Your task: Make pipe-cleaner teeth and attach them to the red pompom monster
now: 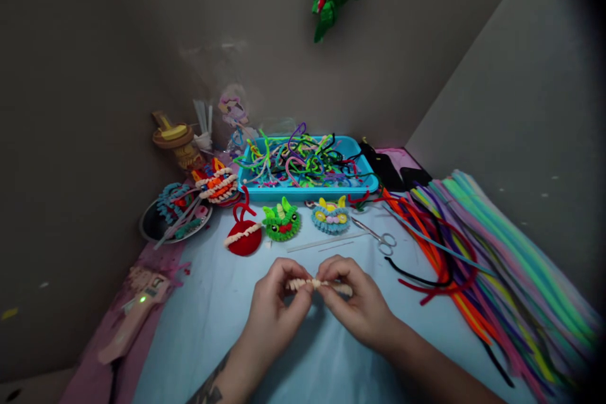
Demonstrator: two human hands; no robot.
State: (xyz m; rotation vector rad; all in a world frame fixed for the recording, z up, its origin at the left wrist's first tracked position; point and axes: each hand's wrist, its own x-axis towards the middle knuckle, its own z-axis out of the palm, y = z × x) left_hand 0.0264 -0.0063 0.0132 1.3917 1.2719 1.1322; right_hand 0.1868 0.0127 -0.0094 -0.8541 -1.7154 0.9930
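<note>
Between my two hands lies a cream pipe cleaner point(315, 284), bent into a row of small waves, its right end straighter. My left hand point(280, 297) pinches it near the middle with thumb and index finger. Close beside, my right hand point(353, 300) grips it in the same way, the fingertips of both hands almost meeting. Just beyond them sit a red round piece point(245, 237) with a cream wavy strip across it, a green dragon-like head point(282, 219) and a blue and yellow animal head point(330, 215).
Scissors point(377, 235) lie right of the heads. A blue tray point(307, 192) of pipe cleaner scraps stands behind. Many long pipe cleaners point(511, 252) cover the right side. At left are a metal bowl point(156, 227), an orange wavy piece point(218, 184) and a pink glue gun point(137, 312).
</note>
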